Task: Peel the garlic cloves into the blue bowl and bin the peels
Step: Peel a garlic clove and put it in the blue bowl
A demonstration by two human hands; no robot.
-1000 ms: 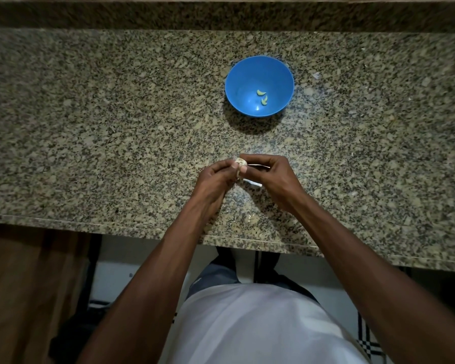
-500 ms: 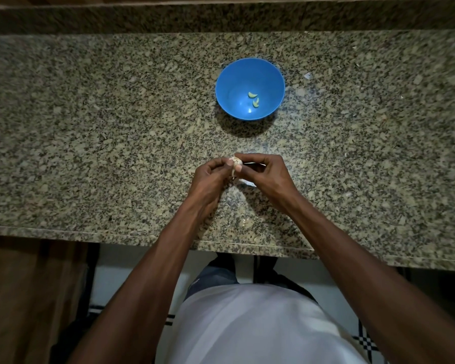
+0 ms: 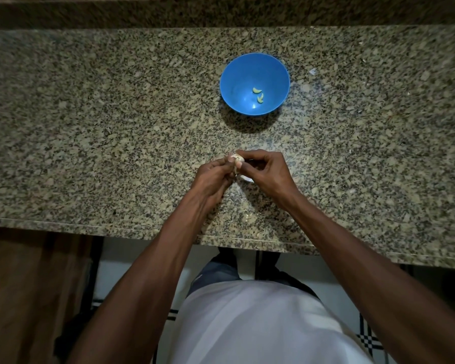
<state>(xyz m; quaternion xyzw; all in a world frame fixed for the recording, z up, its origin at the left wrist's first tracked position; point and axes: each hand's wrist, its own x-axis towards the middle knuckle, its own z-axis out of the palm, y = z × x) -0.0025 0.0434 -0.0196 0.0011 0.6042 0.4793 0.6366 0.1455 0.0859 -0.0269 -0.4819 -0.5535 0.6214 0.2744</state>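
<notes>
Head view: left hand (image 3: 212, 177) and right hand (image 3: 267, 171) meeting just above the granite counter (image 3: 90, 127), fingertips of both curled and pinching one garlic clove (image 3: 237, 160) between them, loose skin hanging below it. At 12 o'clock from the hands, well apart, blue bowl (image 3: 237, 74) standing upright on the counter, holding two peeled cloves (image 3: 258, 95) at about 3 o'clock of its floor. At 3 o'clock of the bowl, a pale peel scrap (image 3: 312, 71) on the stone.
</notes>
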